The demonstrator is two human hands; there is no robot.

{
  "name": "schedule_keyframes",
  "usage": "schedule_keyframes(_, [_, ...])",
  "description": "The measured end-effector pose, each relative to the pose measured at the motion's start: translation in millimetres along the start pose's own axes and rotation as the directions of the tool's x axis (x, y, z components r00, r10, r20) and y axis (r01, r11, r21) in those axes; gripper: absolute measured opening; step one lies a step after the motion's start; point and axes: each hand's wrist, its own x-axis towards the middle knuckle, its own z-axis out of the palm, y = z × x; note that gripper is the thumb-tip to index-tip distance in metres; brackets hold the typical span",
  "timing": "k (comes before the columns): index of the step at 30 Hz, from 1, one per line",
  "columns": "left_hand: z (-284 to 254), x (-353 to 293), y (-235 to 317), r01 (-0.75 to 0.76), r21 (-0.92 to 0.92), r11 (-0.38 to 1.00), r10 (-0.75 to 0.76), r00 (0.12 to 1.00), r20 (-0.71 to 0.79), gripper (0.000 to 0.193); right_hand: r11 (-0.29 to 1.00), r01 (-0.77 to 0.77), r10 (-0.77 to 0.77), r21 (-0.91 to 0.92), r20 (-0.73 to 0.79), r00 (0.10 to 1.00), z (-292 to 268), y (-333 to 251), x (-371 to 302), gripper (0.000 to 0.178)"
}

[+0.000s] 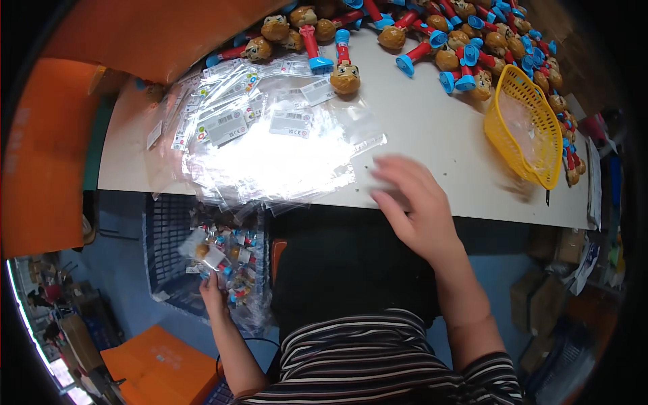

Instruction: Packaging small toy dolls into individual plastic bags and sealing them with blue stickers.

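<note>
Down at my left, above a dark blue plastic crate (156, 253), my left hand (212, 289) pinches a clear-bagged toy (202, 250) with a brown head. Several more bagged toys fill the crate below it. Over the table's near edge, my right hand (420, 209) is empty, thumb and fingers apart and slightly blurred. It is nearest a glaring pile of clear plastic bags (270, 158) with printed labels. At the far side of that pile lies one loose toy (345, 77) with a brown head, red stem and blue base.
Many similar loose toys (466, 57) are heaped along the far right of the white table (432, 135). A yellow perforated basket (495, 128) with clear plastic inside stands at the right. Orange sheeting (47, 155) borders the left. Cardboard boxes (530, 297) sit on the floor at right.
</note>
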Motion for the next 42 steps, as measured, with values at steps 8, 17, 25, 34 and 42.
schedule_keyframes(8, [130.2, -117.1, 127.3, -0.981, -0.022, 0.194, 0.978, 0.191, 0.077, 0.031, 0.773, 0.197, -0.105, -0.603, 0.185, 0.977, 9.5, 14.5, 10.9, 0.04])
schedule_keyframes(17, [258.9, -217.6, 175.6, -0.958, -0.279, 0.068, 0.541, -0.2, 0.817, 0.055, 0.848, 0.116, -0.092, -0.516, 0.072, 0.993, -22.9, 7.0, -39.0, 0.021])
schedule_keyframes(25, [258.2, -223.5, 148.7, -0.969, -0.248, 0.001, 0.498, -0.214, 0.84, 0.054, 0.686, -0.694, 0.696, 0.218, 0.082, 0.714, -38.8, 3.6, -58.0, 0.026])
schedule_keyframes(34, [308.0, -235.9, 209.1, -0.974, -0.21, 0.089, 0.613, -0.113, 0.782, 0.043, 0.298, -0.545, 0.593, 0.784, 0.295, 0.749, 10.1, 31.0, -56.3, 0.029])
schedule_keyframes(42, [368.5, -212.1, 244.4, -0.946, 0.101, -0.308, 0.643, -0.128, 0.755, 0.038, 0.476, -0.385, 0.564, 0.791, 0.063, 0.824, 9.3, 26.9, -68.0, 0.02])
